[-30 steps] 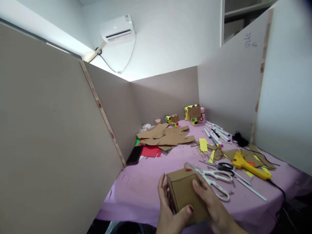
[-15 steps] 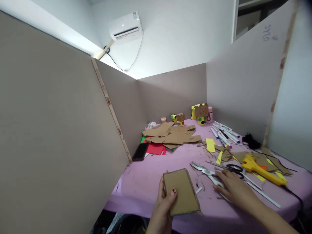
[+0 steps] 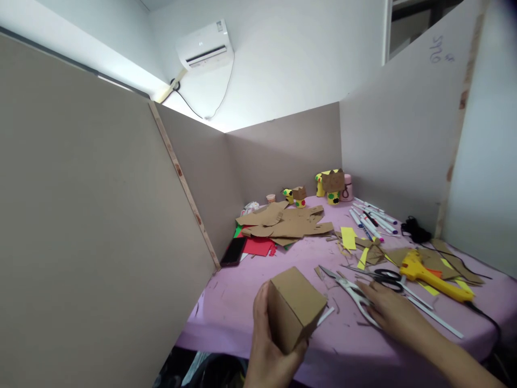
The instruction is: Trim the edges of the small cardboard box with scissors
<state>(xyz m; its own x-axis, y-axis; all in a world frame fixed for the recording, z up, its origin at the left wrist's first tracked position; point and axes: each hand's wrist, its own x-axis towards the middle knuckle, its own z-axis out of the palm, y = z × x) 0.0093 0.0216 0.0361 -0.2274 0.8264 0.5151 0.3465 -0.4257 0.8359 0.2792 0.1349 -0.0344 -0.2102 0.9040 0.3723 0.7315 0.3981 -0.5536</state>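
Observation:
A small brown cardboard box (image 3: 301, 293) is held tilted above the table's front edge, one hollow side facing left. My left hand (image 3: 269, 339) grips it, fingers on its left side and thumb beneath. To the right, my right hand (image 3: 390, 312) rests on the handles of white-handled scissors (image 3: 355, 297), whose blades lie on the cloth pointing away to the left. Its fingertips are partly hidden behind the hand. Black-handled scissors (image 3: 388, 277) lie just beyond my right hand, near a yellow glue gun (image 3: 436, 280).
On the pink tablecloth (image 3: 242, 293) are cardboard sheets (image 3: 286, 223), red paper (image 3: 258, 246), a phone (image 3: 233, 251), markers (image 3: 374, 221), a black cord bundle (image 3: 416, 231) and scraps. Decorated figures (image 3: 333, 186) stand at the back. Partition walls (image 3: 286, 156) surround the table.
My left hand has turned the cardboard piece, so its box shape and hollow side now show. My right hand stays at the white scissors, which have shifted slightly, their blades now looking closer together.

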